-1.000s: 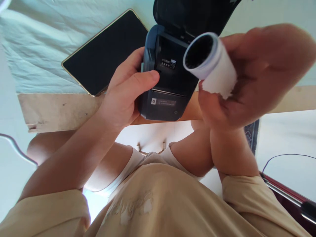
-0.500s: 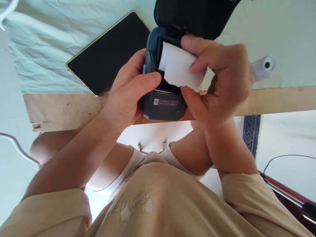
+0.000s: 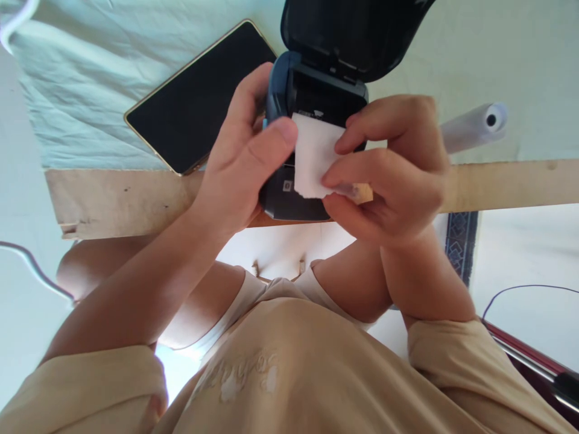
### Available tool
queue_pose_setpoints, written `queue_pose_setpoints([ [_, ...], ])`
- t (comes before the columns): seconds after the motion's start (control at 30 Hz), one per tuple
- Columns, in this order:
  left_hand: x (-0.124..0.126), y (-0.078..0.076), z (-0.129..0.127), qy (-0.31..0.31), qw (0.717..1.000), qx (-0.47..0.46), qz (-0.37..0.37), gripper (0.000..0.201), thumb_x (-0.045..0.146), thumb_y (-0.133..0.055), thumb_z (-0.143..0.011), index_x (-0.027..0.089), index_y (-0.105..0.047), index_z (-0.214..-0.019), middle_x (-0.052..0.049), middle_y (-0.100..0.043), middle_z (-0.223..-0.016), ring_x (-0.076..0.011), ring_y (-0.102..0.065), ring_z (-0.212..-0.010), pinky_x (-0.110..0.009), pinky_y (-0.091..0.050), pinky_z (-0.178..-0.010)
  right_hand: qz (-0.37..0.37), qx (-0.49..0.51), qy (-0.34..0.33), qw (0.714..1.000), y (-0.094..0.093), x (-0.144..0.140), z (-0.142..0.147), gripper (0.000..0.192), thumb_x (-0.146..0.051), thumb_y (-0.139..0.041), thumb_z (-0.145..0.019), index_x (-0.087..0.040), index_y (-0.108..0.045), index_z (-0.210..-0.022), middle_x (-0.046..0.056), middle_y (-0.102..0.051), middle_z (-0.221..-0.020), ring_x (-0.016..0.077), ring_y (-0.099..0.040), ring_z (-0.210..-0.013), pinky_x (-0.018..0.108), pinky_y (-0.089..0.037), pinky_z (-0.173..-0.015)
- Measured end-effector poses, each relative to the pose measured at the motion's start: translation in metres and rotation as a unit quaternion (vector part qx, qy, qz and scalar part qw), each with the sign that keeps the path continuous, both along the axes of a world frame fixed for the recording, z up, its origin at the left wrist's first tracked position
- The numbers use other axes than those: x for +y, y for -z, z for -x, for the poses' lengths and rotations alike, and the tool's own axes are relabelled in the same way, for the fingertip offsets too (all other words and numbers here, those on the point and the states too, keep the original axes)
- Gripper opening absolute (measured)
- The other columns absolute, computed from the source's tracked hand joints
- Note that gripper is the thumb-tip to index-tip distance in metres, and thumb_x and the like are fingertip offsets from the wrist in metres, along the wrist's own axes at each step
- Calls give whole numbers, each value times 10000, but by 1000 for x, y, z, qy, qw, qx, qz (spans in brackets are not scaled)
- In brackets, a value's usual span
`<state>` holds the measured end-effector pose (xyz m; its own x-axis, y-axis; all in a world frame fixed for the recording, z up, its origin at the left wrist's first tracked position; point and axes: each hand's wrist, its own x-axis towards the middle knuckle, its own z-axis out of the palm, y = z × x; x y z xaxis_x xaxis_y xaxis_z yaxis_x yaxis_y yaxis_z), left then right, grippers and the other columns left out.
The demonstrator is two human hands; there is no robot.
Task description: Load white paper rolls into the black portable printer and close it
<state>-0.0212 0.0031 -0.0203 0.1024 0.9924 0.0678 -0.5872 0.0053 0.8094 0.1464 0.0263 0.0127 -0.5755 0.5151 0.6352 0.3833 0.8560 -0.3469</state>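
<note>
A small dark label printer (image 3: 296,205) sits at the table's front edge, its black lid (image 3: 348,36) swung up and back. My left hand (image 3: 246,150) grips the printer by its left side, thumb over the rim. Between the fingers and thumb of my right hand (image 3: 393,163) is a white piece of paper (image 3: 312,154) with a ragged lower edge. The paper lies over the front part of the printer's open bay, whose dark back part (image 3: 328,93) shows. Whether the paper is attached to a roll is hidden by the fingers.
A black-screened tablet (image 3: 194,96) lies left of the printer on the pale green cloth (image 3: 81,90). To the right rests a white paper roll (image 3: 474,126) with a dark core. The wooden table edge (image 3: 113,202) runs above my legs.
My right hand has drawn the paper down toward the front of the printer, uncovering the back of the bay. My left thumb has shifted slightly upward.
</note>
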Motion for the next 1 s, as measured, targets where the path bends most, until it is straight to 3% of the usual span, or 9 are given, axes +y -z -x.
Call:
queue_pose_setpoints([
  [0.1,2,7,3,-7,994,76,-79,643,242,-682,-719,178,-351,-1266,14,-570,-1003,-57,-570,-776,-165,-477,-631,-4,-14,-26,1000,0,0,-1,87,-249,-613,-677,-196,-594,-743,21,-561,-946,120,-515,-969,319,-475,-865],
  [0.2,1,5,4,-13,992,113,-49,624,160,-677,-688,201,-400,-1246,-6,-556,-1077,-64,-580,-807,-164,-472,-644,10,-2,-24,1000,0,2,-3,178,-355,-537,-766,-190,-601,-788,34,-559,-965,117,-515,-989,332,-466,-904],
  [0.3,0,4,3,-17,992,126,-27,658,139,-665,-681,210,-385,-1272,-16,-553,-1089,-56,-575,-787,-166,-476,-648,23,1,42,999,-1,2,-5,184,-336,-530,-788,-177,-600,-849,40,-556,-971,92,-533,-952,304,-453,-876],
  [0.4,4,12,3,-2,991,90,-99,747,235,-714,-629,192,-356,-1284,-18,-548,-1111,-62,-572,-832,-155,-474,-641,32,-20,96,995,0,2,-5,247,-388,-547,-784,-176,-601,-899,56,-552,-1012,93,-534,-964,293,-448,-887],
  [0.53,8,21,3,-9,993,82,-81,716,276,-692,-658,179,-357,-1283,-14,-554,-1086,-48,-559,-816,-176,-476,-678,56,-30,89,994,0,0,-3,282,-414,-521,-799,-185,-611,-936,54,-540,-1036,103,-533,-1011,301,-438,-920],
  [0.63,7,19,3,-20,991,101,-85,718,262,-700,-650,193,-370,-1284,-8,-547,-1098,-35,-549,-799,-153,-455,-654,38,-25,83,996,1,0,-3,263,-403,-557,-767,-222,-648,-934,39,-532,-956,103,-518,-966,303,-427,-893],
  [0.83,2,10,5,-28,990,129,-44,719,254,-703,-666,175,-380,-1304,-42,-546,-1204,-100,-572,-971,-221,-483,-811,27,-57,84,994,1,1,-5,227,-374,-584,-761,-275,-675,-944,29,-546,-959,111,-513,-978,324,-425,-921],
  [1.0,7,18,6,-15,988,134,-69,744,282,-708,-643,183,-374,-1301,-33,-529,-1206,-99,-552,-1013,-230,-464,-838,14,-58,70,996,1,3,-7,232,-372,-610,-741,-304,-684,-950,15,-558,-966,106,-510,-982,303,-429,-925],
])
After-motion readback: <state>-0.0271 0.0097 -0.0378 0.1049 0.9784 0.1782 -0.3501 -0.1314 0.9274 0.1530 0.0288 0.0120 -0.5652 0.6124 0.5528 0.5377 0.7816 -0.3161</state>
